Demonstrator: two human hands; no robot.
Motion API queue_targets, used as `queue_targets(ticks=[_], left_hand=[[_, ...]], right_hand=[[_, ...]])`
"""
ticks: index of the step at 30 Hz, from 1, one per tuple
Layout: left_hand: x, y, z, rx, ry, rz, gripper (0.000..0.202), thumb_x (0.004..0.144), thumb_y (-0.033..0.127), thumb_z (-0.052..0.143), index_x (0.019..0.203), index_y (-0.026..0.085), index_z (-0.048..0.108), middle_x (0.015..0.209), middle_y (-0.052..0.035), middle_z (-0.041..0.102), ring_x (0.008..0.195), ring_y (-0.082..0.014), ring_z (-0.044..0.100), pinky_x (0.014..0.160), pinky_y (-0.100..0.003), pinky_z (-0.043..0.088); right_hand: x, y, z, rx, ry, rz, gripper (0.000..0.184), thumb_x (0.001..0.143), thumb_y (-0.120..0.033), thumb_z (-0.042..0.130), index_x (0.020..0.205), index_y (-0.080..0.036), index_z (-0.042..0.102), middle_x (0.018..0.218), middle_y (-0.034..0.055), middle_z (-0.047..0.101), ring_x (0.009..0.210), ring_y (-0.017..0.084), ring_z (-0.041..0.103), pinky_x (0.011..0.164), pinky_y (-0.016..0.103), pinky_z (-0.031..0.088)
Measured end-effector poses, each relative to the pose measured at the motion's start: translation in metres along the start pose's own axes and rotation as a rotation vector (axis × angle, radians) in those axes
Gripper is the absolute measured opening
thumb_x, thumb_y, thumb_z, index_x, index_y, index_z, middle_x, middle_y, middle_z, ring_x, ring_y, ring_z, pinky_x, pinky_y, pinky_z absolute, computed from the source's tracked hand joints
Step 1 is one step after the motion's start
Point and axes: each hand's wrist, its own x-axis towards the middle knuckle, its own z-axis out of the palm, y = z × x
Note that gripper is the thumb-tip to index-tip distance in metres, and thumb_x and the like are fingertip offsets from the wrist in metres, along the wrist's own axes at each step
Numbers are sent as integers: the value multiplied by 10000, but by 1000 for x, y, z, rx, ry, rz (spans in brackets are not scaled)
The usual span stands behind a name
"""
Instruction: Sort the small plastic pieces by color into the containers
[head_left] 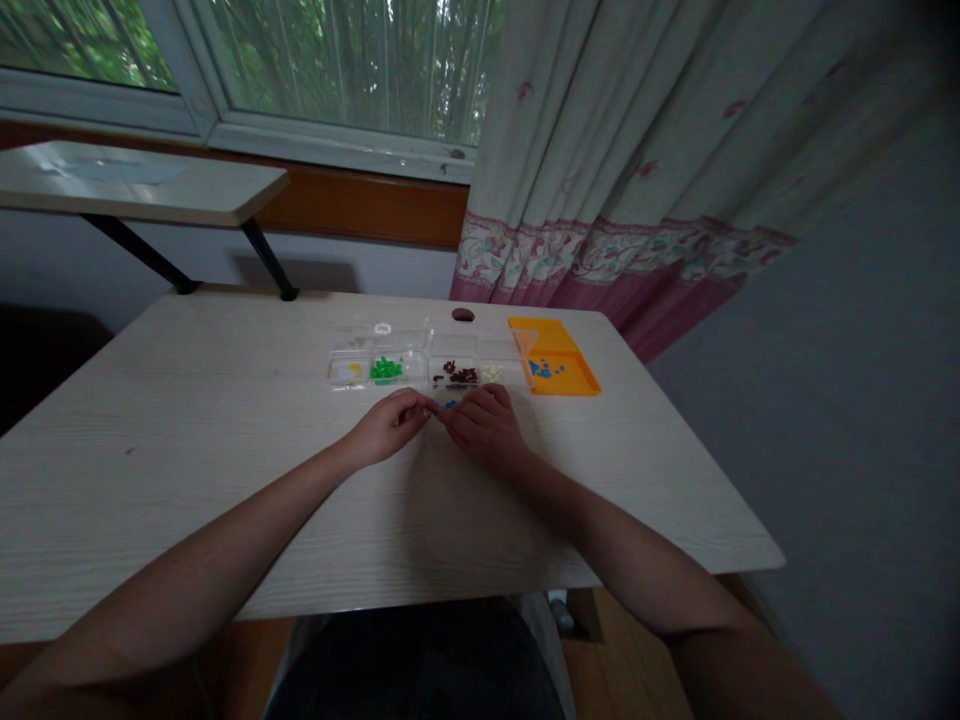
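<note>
My left hand (396, 422) is closed in a pinch, its fingertips meeting those of my right hand (486, 428) just above the table. Small blue pieces (450, 404) show between the fingertips; their exact shape is too small to make out. My right hand is curled over them with its fingers bent. Right behind the hands stand clear lidded boxes holding brown pieces (463, 376), green pieces (386, 368), cream pieces (491, 373) and a few yellow pieces (354, 372). More loose blue pieces (543, 369) lie in an orange box (580, 376) at the right.
A pale wooden table (300, 530) carries everything. Near its back edge lies a round brown object (463, 314). A raised shelf (187, 190) on dark legs stands at the back left. The curtain (585, 180) hangs behind the right part, beside the window (352, 70).
</note>
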Motion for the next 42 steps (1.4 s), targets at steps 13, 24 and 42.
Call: queue_targets(ticks=[13,24,42], left_hand=[[0,5,-3,8,-36,5,250,921,329,490,988,158,661,772,-18,521,709,-152,499,643,-271,424],[-5,2,-4,343,62,101,347,924,221,533,1261,177,603,1063,-107,529,1022,-243,518,909,-395,470],[-3,1,-7,340,-1,67,78,893,187,586,934,170,650,914,-64,545,874,-206,533,827,-361,468]], right_hand=[[-1,2,-6,18,-37,-49,193,944,-201,586,1040,-323,702,829,-22,723,894,157,603,940,372,359],[-5,49,-24,-103,31,383,216,958,-350,550,893,-270,740,813,27,732,885,205,599,912,398,344],[-43,127,-27,-161,134,969,322,893,-370,520,927,-189,785,953,94,764,956,264,596,888,405,374]])
